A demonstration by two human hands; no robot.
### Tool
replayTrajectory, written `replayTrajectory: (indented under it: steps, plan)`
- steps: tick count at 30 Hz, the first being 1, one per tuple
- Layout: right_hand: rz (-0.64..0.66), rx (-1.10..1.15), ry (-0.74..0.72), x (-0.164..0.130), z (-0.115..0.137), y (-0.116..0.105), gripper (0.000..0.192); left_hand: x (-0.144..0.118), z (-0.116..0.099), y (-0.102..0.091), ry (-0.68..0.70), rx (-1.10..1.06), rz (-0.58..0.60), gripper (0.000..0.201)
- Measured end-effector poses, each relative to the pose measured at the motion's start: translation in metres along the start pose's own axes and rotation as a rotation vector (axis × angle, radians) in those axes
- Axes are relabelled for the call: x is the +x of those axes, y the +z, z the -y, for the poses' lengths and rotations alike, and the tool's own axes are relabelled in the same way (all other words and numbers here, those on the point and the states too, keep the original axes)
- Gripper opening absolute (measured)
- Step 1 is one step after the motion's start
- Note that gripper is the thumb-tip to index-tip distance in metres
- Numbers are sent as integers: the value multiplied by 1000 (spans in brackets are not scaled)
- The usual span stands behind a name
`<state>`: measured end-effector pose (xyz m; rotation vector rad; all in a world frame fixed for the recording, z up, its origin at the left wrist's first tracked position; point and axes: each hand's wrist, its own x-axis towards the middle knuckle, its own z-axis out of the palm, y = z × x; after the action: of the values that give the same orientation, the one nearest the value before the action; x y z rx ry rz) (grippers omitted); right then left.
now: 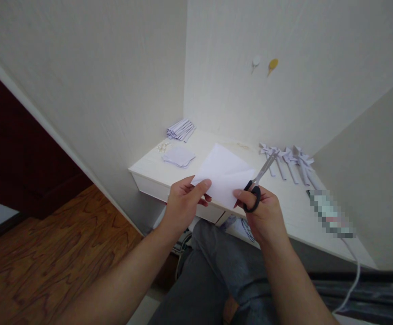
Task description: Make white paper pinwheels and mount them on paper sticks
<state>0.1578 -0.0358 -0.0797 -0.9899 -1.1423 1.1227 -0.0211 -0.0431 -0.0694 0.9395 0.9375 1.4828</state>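
Note:
A square sheet of white paper is held up over the front edge of the desk, one corner pointing away from me. My left hand pinches its left corner between thumb and fingers. At the near right edge, my right hand grips the paper too, with the thumb on top. Black-handled scissors also hang in that right hand, a loop round the thumb and the blades pointing away to the right. Left of the sheet lies a small stack of square papers.
A bundle of rolled paper sticks and small white bits lie at the desk's back left. Several paper pinwheels rest at the right, behind a blurred-out phone with a white cable. Walls enclose the white desk.

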Motion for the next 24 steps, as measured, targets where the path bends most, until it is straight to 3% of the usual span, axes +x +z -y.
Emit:
replayTrajectory:
  steps: [3, 9, 16, 20, 24]
  plan:
    - [53, -215, 6, -1, 20, -5, 26, 2, -7, -1, 42, 19, -32, 27]
    - [342, -521, 187, -10, 54, -24, 38, 5, -30, -16, 230, 19, -112, 21]
    - [576, -454, 300, -31, 50, 8, 41, -1, -57, -28, 431, 19, -192, 15]
    - [592, -407, 348, -39, 54, 25, 46, -6, -60, -24, 545, 74, -267, 14]
    - [581, -385, 353, -40, 56, 28, 45, -10, -58, -19, 535, 77, -252, 14]
